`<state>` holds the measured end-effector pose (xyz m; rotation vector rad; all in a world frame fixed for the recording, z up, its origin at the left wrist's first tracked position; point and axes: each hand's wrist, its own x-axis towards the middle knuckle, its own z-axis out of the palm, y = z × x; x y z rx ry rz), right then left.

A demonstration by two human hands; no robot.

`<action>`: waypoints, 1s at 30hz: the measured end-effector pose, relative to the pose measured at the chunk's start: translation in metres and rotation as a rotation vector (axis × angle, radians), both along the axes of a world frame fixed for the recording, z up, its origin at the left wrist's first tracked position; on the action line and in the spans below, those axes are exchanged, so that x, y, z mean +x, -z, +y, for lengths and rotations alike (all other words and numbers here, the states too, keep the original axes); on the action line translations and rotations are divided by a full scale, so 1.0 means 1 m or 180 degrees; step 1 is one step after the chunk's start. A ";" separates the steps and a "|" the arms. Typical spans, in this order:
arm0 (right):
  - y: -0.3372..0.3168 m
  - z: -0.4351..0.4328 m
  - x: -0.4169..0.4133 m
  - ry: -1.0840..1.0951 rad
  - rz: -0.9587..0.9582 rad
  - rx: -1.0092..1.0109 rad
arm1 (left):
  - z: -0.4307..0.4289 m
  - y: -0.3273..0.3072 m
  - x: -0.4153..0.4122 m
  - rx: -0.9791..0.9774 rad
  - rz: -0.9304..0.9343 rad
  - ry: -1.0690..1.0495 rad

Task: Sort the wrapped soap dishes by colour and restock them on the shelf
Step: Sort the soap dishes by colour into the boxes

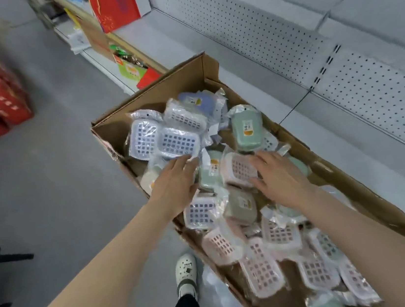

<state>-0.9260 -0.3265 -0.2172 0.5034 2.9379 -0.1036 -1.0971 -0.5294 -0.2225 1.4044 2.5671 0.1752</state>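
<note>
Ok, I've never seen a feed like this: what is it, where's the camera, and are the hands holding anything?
No machine here: one head-worn camera looks down at a person's two bare hands. The left hand and right hand reach into a cardboard box next to a white shelf. In it lie wrapped soap dishes in mixed colours. The left fingers touch a blue-white dish; the right hand rests on a pink dish; a green dish lies beyond. Nothing looks gripped or lifted yet.
</note>
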 end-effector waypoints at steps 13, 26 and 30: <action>0.025 0.034 -0.237 0.0732 0.0470 -0.0505 | 0.040 0.052 -0.164 -0.0437 -0.0118 0.0539; 0.056 0.071 -0.266 0.1434 -0.0702 -0.0637 | 0.025 0.043 -0.177 -0.0333 0.0085 0.0835; 0.042 0.061 -0.248 0.1689 -0.0091 -0.1542 | 0.018 0.035 -0.173 -0.0300 -0.0180 0.0725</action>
